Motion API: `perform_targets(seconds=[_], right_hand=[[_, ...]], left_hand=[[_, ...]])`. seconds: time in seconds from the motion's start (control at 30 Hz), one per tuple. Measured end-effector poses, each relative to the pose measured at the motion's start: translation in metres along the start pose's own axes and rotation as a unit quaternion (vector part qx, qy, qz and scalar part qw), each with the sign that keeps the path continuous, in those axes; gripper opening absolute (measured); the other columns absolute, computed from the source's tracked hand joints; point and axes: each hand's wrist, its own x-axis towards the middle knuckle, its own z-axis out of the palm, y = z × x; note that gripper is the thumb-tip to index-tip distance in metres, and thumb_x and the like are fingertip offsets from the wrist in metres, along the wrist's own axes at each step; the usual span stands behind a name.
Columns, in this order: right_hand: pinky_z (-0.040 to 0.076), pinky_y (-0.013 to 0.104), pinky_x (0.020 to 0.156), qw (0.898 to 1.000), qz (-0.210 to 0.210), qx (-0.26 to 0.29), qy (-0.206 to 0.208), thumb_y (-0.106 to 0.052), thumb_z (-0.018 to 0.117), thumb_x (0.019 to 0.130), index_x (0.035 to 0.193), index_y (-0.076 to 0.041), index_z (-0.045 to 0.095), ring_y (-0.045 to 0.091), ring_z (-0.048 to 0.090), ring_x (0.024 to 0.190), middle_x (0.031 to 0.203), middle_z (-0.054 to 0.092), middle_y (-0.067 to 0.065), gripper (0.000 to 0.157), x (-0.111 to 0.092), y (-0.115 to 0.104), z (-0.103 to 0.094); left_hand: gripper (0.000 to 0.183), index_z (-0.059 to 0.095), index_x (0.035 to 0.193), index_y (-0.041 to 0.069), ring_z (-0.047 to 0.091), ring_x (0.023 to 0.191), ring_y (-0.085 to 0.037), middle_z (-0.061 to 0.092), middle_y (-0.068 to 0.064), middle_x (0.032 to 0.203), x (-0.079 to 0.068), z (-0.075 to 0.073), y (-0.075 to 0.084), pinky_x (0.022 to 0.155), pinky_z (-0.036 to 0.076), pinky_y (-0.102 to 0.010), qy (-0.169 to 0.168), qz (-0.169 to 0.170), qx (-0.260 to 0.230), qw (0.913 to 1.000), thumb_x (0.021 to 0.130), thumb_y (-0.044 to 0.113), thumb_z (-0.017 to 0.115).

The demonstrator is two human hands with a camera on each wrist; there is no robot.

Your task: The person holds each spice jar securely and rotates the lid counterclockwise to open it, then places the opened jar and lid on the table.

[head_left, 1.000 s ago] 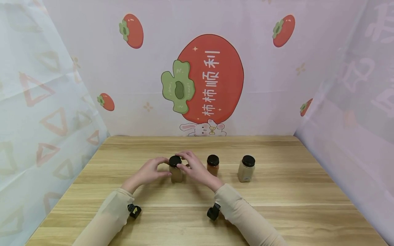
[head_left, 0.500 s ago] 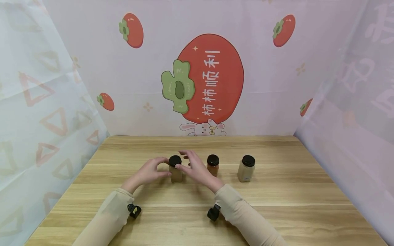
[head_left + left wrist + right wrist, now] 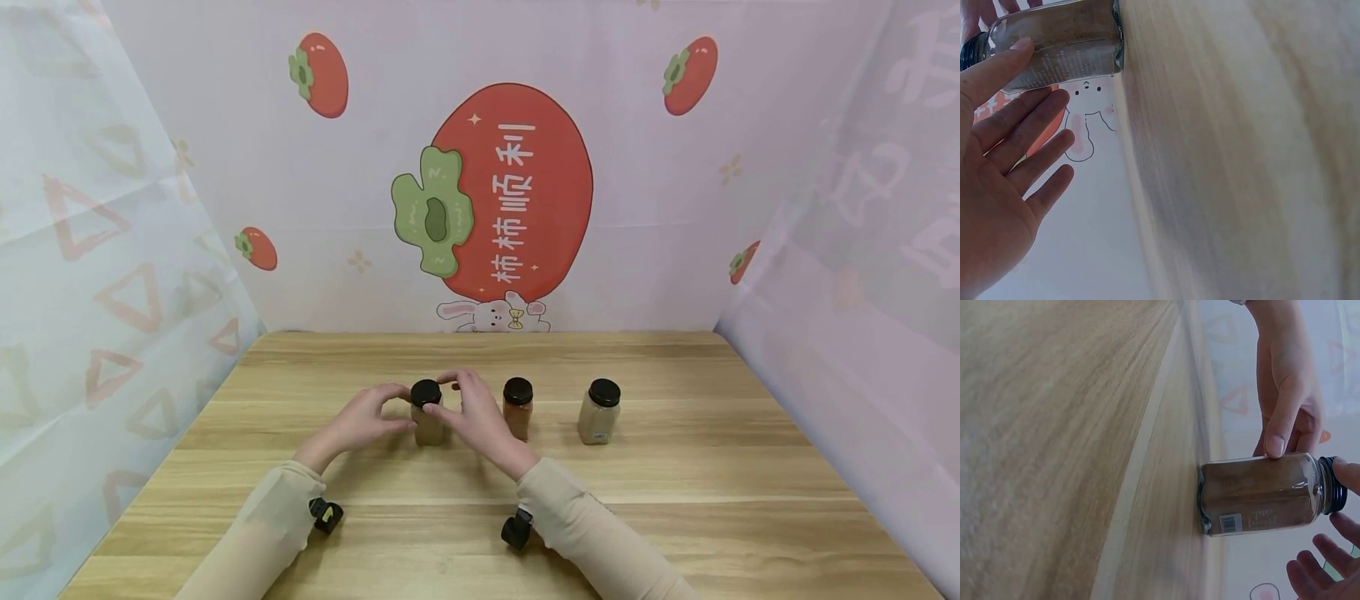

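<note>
A clear jar of brown powder [image 3: 428, 429] stands upright on the table, its black screw lid [image 3: 426, 392] on top. My left hand [image 3: 366, 417] holds the jar from the left between thumb and forefinger, the other fingers extended behind it in the left wrist view. From the right, my right hand [image 3: 480, 421] pinches the lid, thumb at the front and forefinger round the far side. In the right wrist view the lid [image 3: 1335, 487] sits on the jar's neck, and a small barcode label shows low on the glass [image 3: 1254, 500].
Right of the hands stands a black-lidded jar of reddish-brown powder [image 3: 517, 417], close beside the right hand. Farther right is another black-lidded jar with pale beige contents [image 3: 598, 423]. A printed cloth wall [image 3: 637, 275] rises at the table's back edge.
My right hand's fingers spread off the lid, then closed in on it again, with the thumb farther left along its front. The right wrist dropped slightly nearer. Left hand and jar stayed put.
</note>
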Motion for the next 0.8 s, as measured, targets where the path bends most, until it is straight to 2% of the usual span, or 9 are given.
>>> perform_targets(seconds=[0.3,0.53,0.67,0.8], right_hand=[[0.048,0.040,0.094,1.000,0.002,-0.005,0.006,-0.040,0.067,0.086,0.117,-0.010,0.055,0.030,0.052,0.115,0.120,0.054,0.008,0.045,0.0003,-0.0036,0.0003],[0.051,0.035,0.088,1.000,-0.005,-0.004,-0.007,-0.035,0.066,0.088,0.121,-0.009,0.057,0.025,0.051,0.116,0.122,0.053,0.009,0.043,0.0016,-0.0020,-0.0010],[0.052,0.032,0.088,1.000,-0.019,-0.002,-0.019,-0.032,0.064,0.090,0.123,-0.010,0.056,0.023,0.051,0.115,0.123,0.053,0.008,0.041,0.0024,-0.0008,-0.0027],[0.052,0.032,0.086,0.998,-0.047,-0.002,-0.031,-0.027,0.063,0.091,0.123,-0.008,0.056,0.026,0.052,0.114,0.123,0.053,0.010,0.038,0.0038,0.0019,-0.0043]], left_hand=[[0.038,0.064,0.113,0.014,0.058,0.115,-0.027,0.067,0.000,0.113,0.0011,-0.0004,-0.0007,0.100,0.044,-0.050,0.000,0.001,0.001,1.0000,0.081,0.032,0.074],[0.038,0.065,0.113,0.014,0.057,0.116,-0.028,0.067,-0.001,0.114,0.0002,-0.0005,-0.0004,0.100,0.044,-0.051,-0.001,-0.004,0.001,1.0000,0.081,0.031,0.075],[0.038,0.064,0.114,0.015,0.057,0.117,-0.027,0.066,0.000,0.115,0.0003,-0.0004,0.0005,0.101,0.043,-0.050,-0.006,-0.012,0.003,0.9999,0.081,0.031,0.075],[0.040,0.064,0.115,0.013,0.058,0.116,-0.028,0.066,-0.002,0.115,0.0005,-0.0001,0.0016,0.100,0.044,-0.050,-0.001,-0.011,0.010,0.9999,0.080,0.030,0.075]])
